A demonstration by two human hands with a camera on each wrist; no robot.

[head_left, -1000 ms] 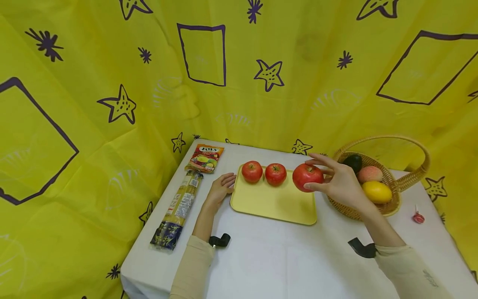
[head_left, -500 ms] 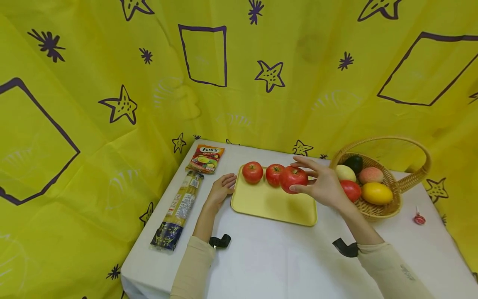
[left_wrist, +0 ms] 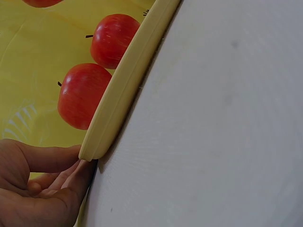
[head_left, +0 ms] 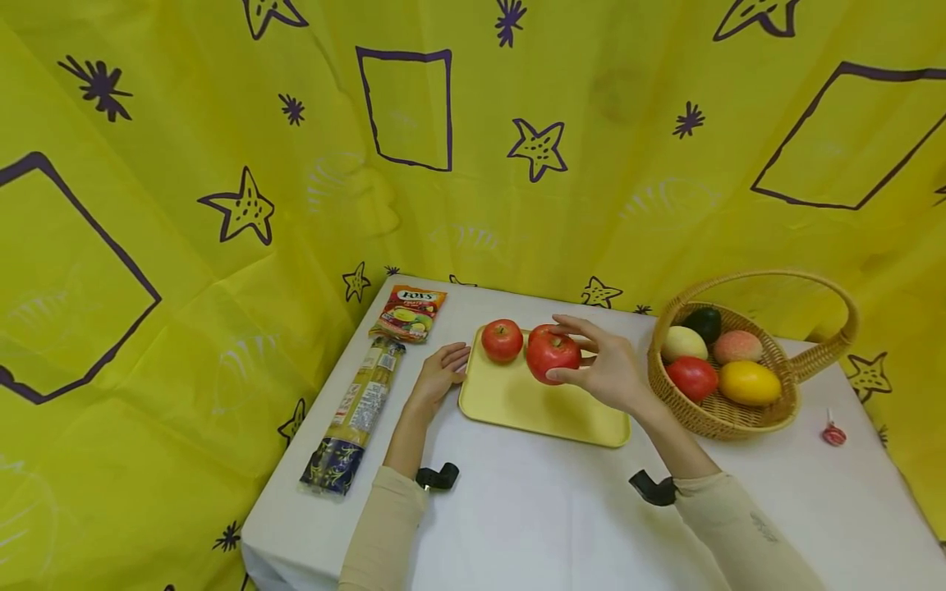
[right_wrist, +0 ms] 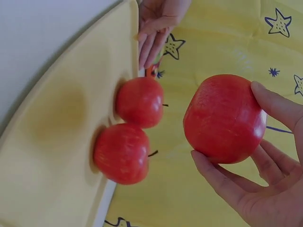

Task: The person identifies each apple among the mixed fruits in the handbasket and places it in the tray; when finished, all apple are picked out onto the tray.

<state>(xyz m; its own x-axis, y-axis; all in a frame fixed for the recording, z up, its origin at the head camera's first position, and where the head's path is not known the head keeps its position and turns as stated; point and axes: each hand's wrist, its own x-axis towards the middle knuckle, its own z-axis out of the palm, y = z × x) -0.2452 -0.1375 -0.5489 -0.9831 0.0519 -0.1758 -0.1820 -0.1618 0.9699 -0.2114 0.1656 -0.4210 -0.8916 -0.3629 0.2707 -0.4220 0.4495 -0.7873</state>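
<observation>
My right hand (head_left: 602,369) holds a red apple (right_wrist: 225,118) between thumb and fingertips, above the yellow tray (head_left: 510,402). In the right wrist view the held apple is apart from two more red apples (right_wrist: 139,101) that sit side by side on the tray. From the head, one of these apples (head_left: 502,341) shows at the tray's back left; the held apple mostly hides the other. My left hand (head_left: 438,379) touches the tray's left edge, its thumb at the rim and its fingers fairly straight alongside.
A wicker basket (head_left: 727,427) with a tall handle holds several fruits at the right. Beyond it lies a lollipop (head_left: 833,432). At the left are a FOX'S candy bag (head_left: 409,313) and a long pasta pack (head_left: 355,414). A yellow curtain hangs behind the table.
My right hand has carried the apple leftward from the tray's right end towards the other two. Fruits in the basket have come into view behind it. The left hand stays put.
</observation>
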